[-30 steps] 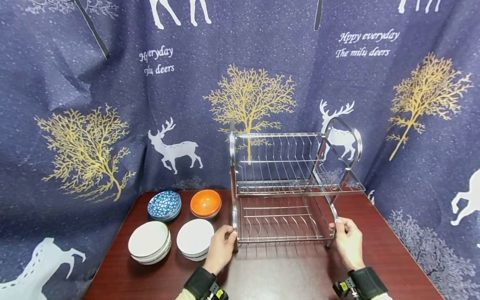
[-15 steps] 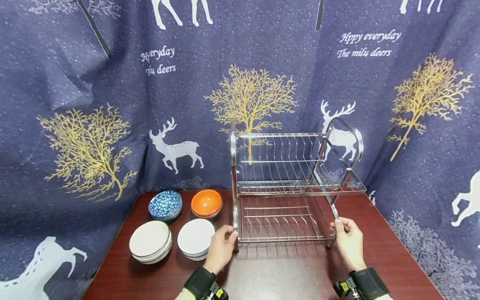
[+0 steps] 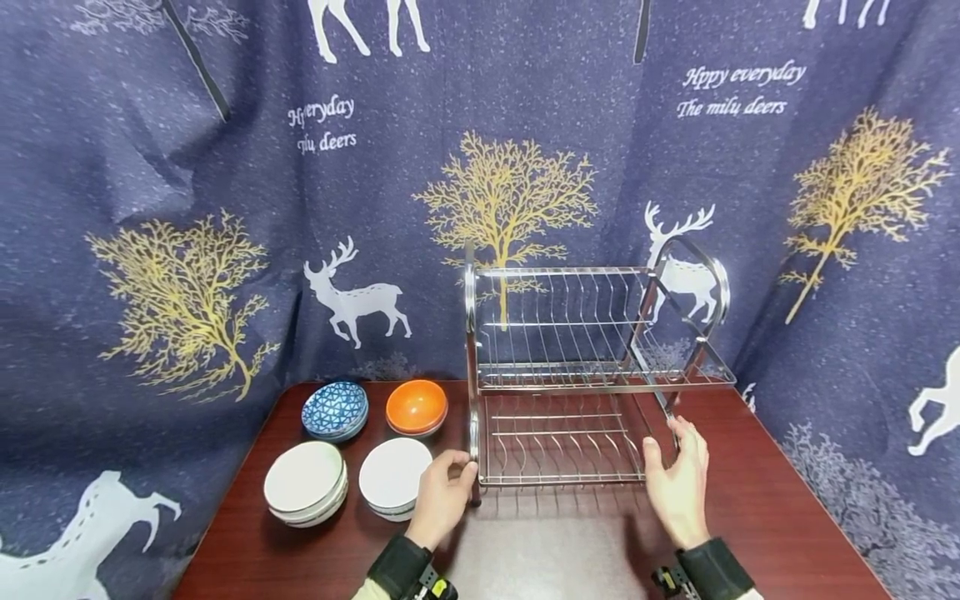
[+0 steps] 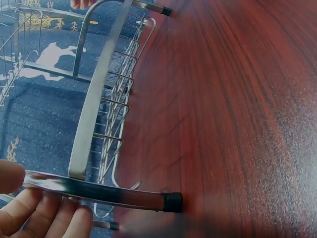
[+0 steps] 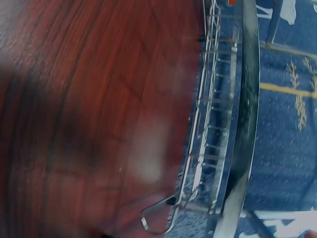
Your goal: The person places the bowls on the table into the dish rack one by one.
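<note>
— Gripping the left front leg of the two-tier dish rack [image 3: 577,375], is that what the left hand [image 3: 442,498] is doing?

— Yes. Its fingers curl round the chrome upright near the foot; the left wrist view shows fingertips [image 4: 34,213] under the bar just short of its black rubber foot [image 4: 172,202]. The right hand [image 3: 675,487] has its fingers straight and spread, apart from the rack's right front leg or at most brushing it; it holds nothing.

— And where does the rack stand?

— On the dark wooden table [image 3: 555,550], toward the back and right of the middle, all feet down as far as I can see. Both tiers are bare wire.

— So how far along is it?

— My judgement: the rack looks placed, with one hand off. No dish is loaded. The blue patterned bowl [image 3: 334,409] and orange bowl [image 3: 416,406] sit near the back left edge, the stack of white plates [image 3: 304,482] and the white bowl [image 3: 395,475] in front of them, all untouched.

— Any writing?

— On the deer-print curtain [image 3: 150,167]: "Hppy everyday / The milu deers" at upper right, the same partly folded at upper left. No brand shows on the rack.
</note>
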{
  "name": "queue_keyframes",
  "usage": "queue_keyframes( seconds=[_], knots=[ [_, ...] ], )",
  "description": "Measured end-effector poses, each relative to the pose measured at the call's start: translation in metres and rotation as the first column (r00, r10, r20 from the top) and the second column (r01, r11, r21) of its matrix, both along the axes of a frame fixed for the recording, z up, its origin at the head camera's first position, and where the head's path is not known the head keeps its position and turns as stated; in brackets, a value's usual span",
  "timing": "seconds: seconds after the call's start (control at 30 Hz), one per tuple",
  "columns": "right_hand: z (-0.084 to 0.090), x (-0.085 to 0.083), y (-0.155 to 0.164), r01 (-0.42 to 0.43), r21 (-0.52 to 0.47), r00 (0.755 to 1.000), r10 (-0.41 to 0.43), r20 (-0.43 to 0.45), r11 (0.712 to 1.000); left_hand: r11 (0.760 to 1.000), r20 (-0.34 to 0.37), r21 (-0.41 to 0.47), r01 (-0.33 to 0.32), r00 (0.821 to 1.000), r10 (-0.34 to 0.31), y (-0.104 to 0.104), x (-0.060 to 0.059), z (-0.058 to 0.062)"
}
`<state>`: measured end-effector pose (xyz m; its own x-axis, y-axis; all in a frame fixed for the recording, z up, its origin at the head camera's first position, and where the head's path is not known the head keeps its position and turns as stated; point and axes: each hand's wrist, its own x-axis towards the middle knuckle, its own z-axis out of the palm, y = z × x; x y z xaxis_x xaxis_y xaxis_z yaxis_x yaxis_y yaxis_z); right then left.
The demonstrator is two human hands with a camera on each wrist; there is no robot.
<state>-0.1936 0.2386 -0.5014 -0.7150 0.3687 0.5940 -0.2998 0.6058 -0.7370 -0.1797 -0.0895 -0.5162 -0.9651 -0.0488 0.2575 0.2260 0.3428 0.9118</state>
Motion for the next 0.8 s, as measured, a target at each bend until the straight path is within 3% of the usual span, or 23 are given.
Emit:
queue_keyframes(
  seconds=[0.2,0.43,0.8],
  knots=[
    [-0.003,-0.005,-0.018,-0.067,0.121,0.990,0.081,-0.119,0.990,0.999,-0.024,-0.027,-0.026,0.999,0.026,-0.003,0.003,0.002],
    [-0.001,-0.005,-0.051,-0.161,0.070,0.987,0.161,0.000,0.985,0.999,-0.057,-0.038,-0.014,0.998,0.012,-0.011,0.007,0.009],
    [0.001,-0.008,-0.101,-0.326,0.032,0.944,0.323,0.071,0.945,0.995,-0.022,-0.050,-0.086,0.996,0.085,-0.032,0.021,0.022]
  ],
)
